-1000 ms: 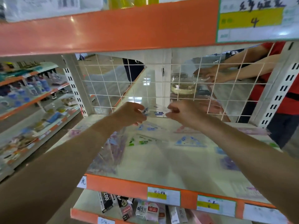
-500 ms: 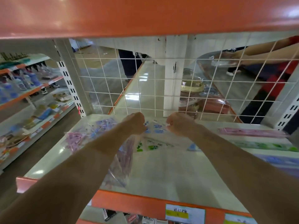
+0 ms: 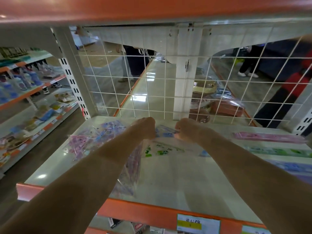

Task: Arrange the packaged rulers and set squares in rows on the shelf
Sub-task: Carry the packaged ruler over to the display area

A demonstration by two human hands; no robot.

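A cream shop shelf (image 3: 168,191) is backed by a wire grid (image 3: 152,92). At its far middle, the left hand (image 3: 145,128) and right hand (image 3: 186,130) curl onto the 2 ends of a blue-printed packet (image 3: 166,132), probably to square it behind the green-printed packet (image 3: 162,150). A pink ruler pack (image 3: 266,137) lies far right, and loose packets (image 3: 94,139) heap at the left. The fingertips are hidden under the knuckles.
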